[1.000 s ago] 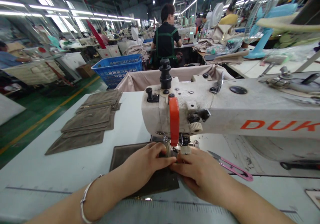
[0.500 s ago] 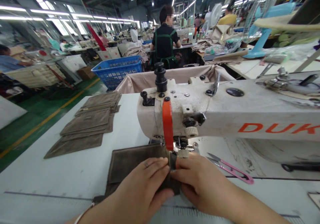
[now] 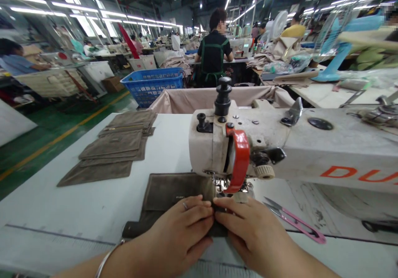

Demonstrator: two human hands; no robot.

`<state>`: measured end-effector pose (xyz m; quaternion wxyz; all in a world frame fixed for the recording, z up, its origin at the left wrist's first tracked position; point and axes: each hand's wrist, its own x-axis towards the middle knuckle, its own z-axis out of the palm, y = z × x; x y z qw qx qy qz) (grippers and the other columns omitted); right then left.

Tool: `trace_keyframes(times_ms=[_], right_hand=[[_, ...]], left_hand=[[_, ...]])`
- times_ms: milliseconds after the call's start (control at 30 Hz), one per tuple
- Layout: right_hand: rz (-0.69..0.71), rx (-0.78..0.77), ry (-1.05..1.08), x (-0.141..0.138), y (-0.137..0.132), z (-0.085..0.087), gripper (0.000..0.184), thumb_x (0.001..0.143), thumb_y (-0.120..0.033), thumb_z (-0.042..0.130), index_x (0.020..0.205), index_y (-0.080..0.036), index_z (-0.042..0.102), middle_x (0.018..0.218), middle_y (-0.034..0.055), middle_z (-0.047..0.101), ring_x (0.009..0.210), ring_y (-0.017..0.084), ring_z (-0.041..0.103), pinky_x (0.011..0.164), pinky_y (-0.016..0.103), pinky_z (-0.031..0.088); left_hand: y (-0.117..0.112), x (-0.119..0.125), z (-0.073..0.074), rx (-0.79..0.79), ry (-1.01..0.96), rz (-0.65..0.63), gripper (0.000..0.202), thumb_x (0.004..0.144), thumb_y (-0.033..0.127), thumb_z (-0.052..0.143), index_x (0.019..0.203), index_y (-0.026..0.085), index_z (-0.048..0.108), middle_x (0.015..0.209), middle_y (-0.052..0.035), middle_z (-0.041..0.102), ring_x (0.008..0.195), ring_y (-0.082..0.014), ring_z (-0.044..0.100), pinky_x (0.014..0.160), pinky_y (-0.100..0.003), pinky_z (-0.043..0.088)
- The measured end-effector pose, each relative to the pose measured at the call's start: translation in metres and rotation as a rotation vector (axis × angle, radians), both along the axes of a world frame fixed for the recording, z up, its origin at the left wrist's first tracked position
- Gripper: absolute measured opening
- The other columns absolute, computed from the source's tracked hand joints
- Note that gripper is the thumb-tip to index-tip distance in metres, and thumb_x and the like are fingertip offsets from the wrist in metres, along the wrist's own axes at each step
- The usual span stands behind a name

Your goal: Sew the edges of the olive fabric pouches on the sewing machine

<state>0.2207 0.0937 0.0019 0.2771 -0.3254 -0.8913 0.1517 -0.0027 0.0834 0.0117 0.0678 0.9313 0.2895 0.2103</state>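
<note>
A dark brown fabric piece lies on the white table under the head of a white sewing machine with a red guard. My left hand lies flat on the fabric, fingers together and pointing right, a ring on one finger and a bracelet on the wrist. Close against it, my right hand presses on the fabric's near edge just in front of the presser foot. The fingertips of both hands almost touch.
A stack of brown fabric pieces lies at the left on the table. Pink thread snips lie right of my hands. Behind are a beige cloth bin, a blue basket and people working at other tables.
The fabric has fed further back under the machine head and more of it shows at the left. My hands stayed on it and the view swung slightly left.
</note>
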Motion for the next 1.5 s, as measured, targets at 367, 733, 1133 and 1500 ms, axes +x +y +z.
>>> trace_keyframes(times_ms=[367,733,1133,1500], right_hand=[[-0.113,-0.020,-0.102,0.000,0.008,-0.012,0.042,0.083,-0.009,0.045,0.121,-0.017,0.062,0.103,0.0105,0.067,0.091,0.027,0.062,0.077,0.041,0.055],[-0.285,0.033,0.000,0.004,0.009,-0.007,0.024,0.090,-0.012,0.046,0.107,-0.017,0.062,0.109,0.0130,0.060,0.099,0.029,0.055,0.083,0.043,0.050],[-0.183,0.064,0.037,-0.001,0.010,-0.011,0.016,0.090,-0.011,0.060,0.102,-0.020,0.067,0.097,0.0068,0.067,0.090,0.023,0.058,0.079,0.037,0.050],[-0.211,0.191,0.009,-0.007,0.018,-0.019,0.023,0.087,-0.004,0.057,0.100,-0.018,0.070,0.099,0.0103,0.070,0.084,0.025,0.064,0.074,0.038,0.056]], left_hand=[[0.042,-0.007,-0.006,-0.002,-0.010,-0.046,0.022,0.093,0.024,0.055,0.110,0.014,0.065,0.116,-0.0090,0.068,0.110,-0.0192,0.063,0.107,-0.036,0.046],[0.065,-0.021,-0.007,0.038,0.034,-0.040,0.024,0.098,0.028,0.054,0.115,0.017,0.066,0.115,-0.0076,0.068,0.112,-0.0215,0.060,0.106,-0.040,0.044],[0.038,0.002,-0.011,-0.040,-0.159,0.161,0.011,0.093,0.019,0.060,0.095,0.020,0.071,0.099,-0.0017,0.074,0.090,-0.0160,0.068,0.088,-0.032,0.055],[0.057,0.005,-0.015,0.035,-0.159,0.129,0.011,0.092,0.015,0.060,0.091,0.018,0.071,0.093,-0.0010,0.075,0.090,-0.0164,0.069,0.091,-0.030,0.053]])
